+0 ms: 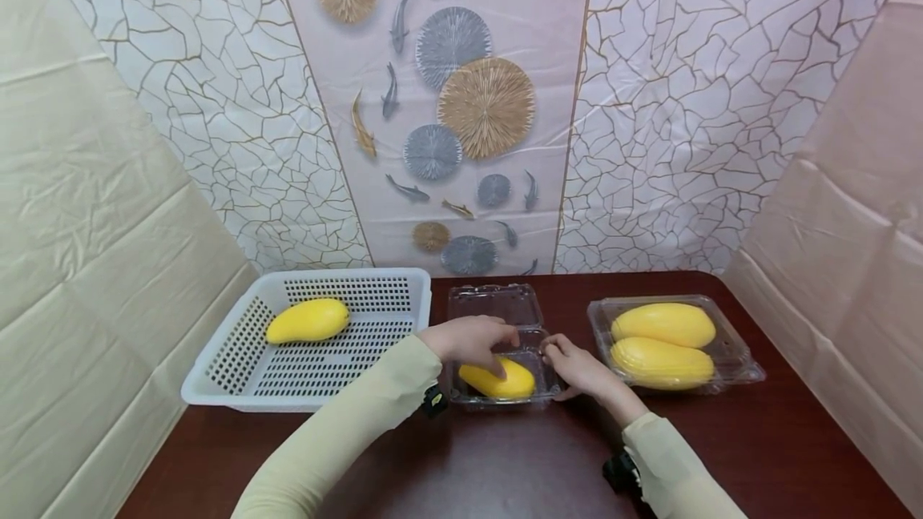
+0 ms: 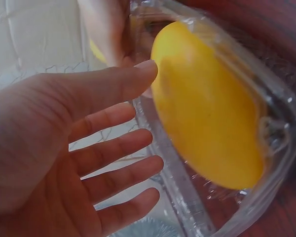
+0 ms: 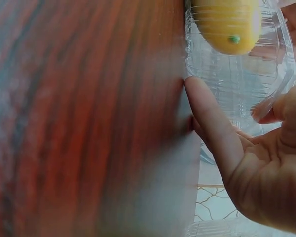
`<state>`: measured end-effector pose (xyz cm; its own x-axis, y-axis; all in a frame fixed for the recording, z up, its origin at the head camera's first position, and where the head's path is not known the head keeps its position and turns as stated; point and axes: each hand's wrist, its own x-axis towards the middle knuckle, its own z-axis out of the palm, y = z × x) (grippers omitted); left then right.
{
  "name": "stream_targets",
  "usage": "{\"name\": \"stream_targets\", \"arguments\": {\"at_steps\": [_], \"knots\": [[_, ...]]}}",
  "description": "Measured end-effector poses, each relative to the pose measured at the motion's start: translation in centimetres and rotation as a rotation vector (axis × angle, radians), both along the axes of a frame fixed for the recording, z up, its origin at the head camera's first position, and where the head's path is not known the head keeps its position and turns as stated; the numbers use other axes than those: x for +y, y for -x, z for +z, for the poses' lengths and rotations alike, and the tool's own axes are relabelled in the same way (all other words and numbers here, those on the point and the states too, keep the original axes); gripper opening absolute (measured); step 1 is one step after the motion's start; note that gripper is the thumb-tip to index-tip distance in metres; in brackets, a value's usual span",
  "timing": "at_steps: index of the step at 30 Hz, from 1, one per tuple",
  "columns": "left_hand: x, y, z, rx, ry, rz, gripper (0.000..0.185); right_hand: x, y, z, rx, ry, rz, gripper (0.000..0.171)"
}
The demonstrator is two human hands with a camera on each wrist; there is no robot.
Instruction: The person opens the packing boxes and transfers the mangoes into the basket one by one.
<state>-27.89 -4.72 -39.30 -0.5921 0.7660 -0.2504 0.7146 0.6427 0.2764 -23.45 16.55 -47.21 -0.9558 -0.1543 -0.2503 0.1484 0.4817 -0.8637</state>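
Observation:
A yellow mango (image 1: 513,381) lies in a clear plastic container (image 1: 542,403) whose lid (image 1: 496,304) is folded back behind it. Over the mango is my left hand (image 1: 472,340); its fingers are spread and fairly straight, with the thumb tip right at the fruit's edge in the left wrist view. My right hand (image 1: 582,371) holds the container's right side, one fingertip at the rim and another digit low along the wall near the table. Through the clear wall, the mango's end (image 3: 232,29) with a small green spot shows in the right wrist view.
On the left stands a white perforated basket (image 1: 216,379) with one yellow mango (image 1: 310,321) in it. A lidded clear container (image 1: 735,367) with two yellow mangoes (image 1: 662,362) sits at the right. Patterned and cream cloth walls surround the dark red wooden table (image 1: 497,463).

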Motion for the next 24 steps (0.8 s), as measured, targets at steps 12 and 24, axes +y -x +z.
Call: {"name": "stream_targets", "arguments": {"at_steps": [12,24], "knots": [[0.1,-0.6,-0.7,-0.099,0.046,0.002,0.058,0.0,0.1,0.1,0.031,-0.075,0.016,0.036],[-0.3,-0.7,-1.8,-0.174,0.071,0.074,0.069,0.1,-0.1,-0.2,0.04,-0.078,0.011,0.037]]}}
